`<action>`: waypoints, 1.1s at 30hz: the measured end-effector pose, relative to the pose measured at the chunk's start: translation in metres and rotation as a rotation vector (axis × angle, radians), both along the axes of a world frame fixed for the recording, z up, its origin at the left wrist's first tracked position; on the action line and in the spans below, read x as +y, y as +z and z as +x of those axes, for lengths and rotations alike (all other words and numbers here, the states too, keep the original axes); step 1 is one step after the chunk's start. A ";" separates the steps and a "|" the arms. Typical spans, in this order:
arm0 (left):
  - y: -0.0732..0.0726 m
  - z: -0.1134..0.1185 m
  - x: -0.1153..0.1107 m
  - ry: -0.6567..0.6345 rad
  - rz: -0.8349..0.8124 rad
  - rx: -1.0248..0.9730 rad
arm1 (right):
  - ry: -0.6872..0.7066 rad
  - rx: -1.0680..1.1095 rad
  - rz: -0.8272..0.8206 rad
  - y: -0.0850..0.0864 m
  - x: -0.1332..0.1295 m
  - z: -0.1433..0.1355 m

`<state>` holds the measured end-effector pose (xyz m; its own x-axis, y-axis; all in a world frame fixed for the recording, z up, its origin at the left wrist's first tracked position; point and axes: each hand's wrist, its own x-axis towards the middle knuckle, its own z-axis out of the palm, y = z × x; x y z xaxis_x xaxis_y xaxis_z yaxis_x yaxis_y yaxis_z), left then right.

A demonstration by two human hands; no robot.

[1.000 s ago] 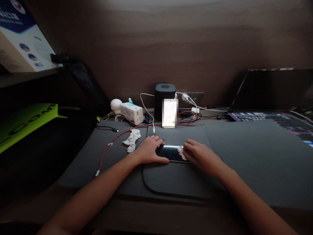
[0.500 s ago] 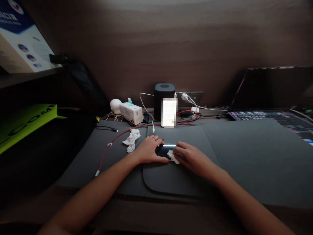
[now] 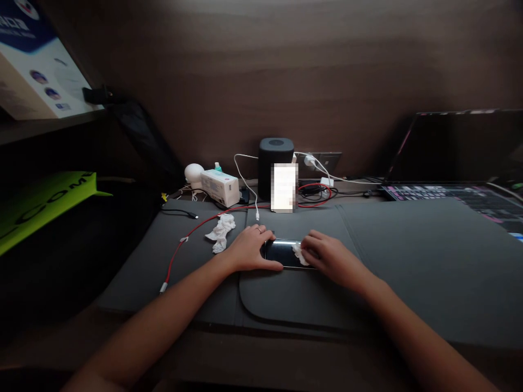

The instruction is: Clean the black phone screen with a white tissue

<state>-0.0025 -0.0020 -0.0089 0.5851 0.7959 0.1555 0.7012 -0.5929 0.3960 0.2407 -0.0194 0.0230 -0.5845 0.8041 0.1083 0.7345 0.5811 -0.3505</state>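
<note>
A dark smartphone (image 3: 281, 253) lies flat and lengthwise on a grey mat (image 3: 294, 296). My left hand (image 3: 250, 250) grips its left end, with the thumb along the near edge and the fingers at the far edge. Pinched in my right hand (image 3: 329, 256) is a crumpled white tissue (image 3: 301, 254), pressed on the right part of the screen. The right hand hides the phone's right end. Another crumpled tissue (image 3: 222, 233) rests on the mat, left of my left hand.
Behind the hands stand a black speaker (image 3: 265, 163), a white box (image 3: 220, 186) and a bright blurred rectangle (image 3: 284, 188). A red cable (image 3: 175, 250) curves across the mat's left side. An open laptop (image 3: 457, 152) stands at right, a lime-green item (image 3: 53, 204) at left.
My right hand has slid to the right with the tissue, uncovering more of the phone's screen. The left hand keeps its hold on the phone.
</note>
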 end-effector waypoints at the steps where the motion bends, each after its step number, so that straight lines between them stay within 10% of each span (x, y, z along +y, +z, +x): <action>1: 0.000 0.000 0.000 0.002 0.001 -0.001 | 0.017 -0.006 -0.003 0.000 -0.001 -0.001; 33: 0.000 0.001 -0.002 0.012 0.013 -0.001 | 0.044 -0.012 0.106 -0.014 -0.001 -0.011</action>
